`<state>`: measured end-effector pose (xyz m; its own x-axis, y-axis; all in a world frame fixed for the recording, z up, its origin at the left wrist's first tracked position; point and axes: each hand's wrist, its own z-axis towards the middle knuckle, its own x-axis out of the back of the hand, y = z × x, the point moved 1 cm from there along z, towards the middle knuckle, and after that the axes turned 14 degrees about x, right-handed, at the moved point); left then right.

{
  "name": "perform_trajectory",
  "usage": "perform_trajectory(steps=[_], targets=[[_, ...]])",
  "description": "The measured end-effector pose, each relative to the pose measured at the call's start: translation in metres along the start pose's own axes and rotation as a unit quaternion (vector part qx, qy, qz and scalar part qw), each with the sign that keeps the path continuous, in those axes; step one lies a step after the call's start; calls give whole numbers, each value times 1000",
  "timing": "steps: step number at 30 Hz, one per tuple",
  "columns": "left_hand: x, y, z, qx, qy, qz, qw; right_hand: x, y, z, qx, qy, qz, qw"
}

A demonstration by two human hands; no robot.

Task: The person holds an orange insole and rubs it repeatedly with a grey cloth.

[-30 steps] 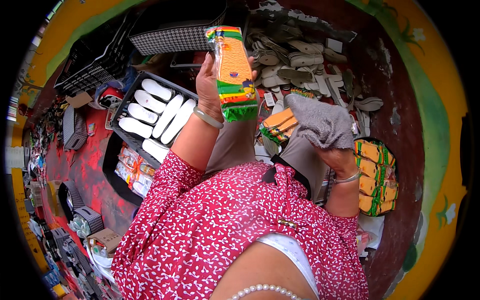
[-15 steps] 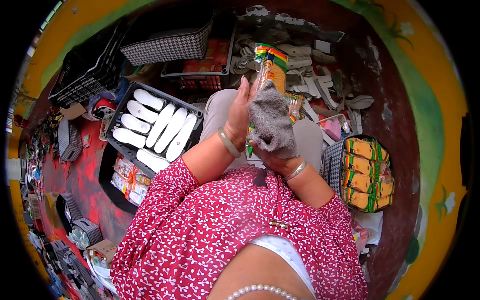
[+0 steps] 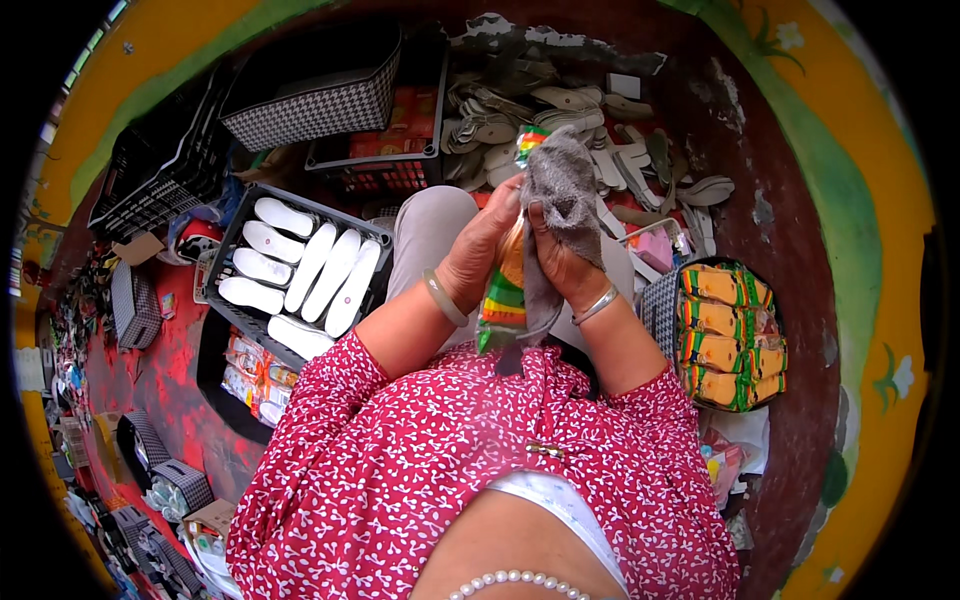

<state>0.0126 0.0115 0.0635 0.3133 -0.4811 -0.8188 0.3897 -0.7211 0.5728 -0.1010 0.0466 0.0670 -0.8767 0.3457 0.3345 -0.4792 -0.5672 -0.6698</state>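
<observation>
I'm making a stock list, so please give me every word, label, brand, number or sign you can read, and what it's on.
None can be read clearly here.
Held packet: green, yellow and red print, partly covered by the grey cloth; no legible lettering.
Orange packets in the basket at right: print too small.
White insoles: small marks, too tiny.
Red packages in the upper crate: too blurred.

Can't see much of packet (image 3: 505, 303) behind grey cloth (image 3: 563, 190), nor most fingers of right hand (image 3: 573, 272). Can't resolve far-left clutter (image 3: 78, 315). Lose rest of necklace (image 3: 514, 576) past bottom edge.
</observation>
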Motion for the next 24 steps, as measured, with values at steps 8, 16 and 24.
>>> perform_trajectory(steps=[8, 16, 24], targets=[[-3, 5, -2, 74, 68, 43, 994, 0, 0, -8, 96, -97, -100, 986], [20, 0, 0, 13, 7, 297, 955, 25, 27, 24, 152, -95, -173, 969], [3, 2, -6, 27, 11, 173, 984, 71, 87, 15, -233, 84, 205, 947]])
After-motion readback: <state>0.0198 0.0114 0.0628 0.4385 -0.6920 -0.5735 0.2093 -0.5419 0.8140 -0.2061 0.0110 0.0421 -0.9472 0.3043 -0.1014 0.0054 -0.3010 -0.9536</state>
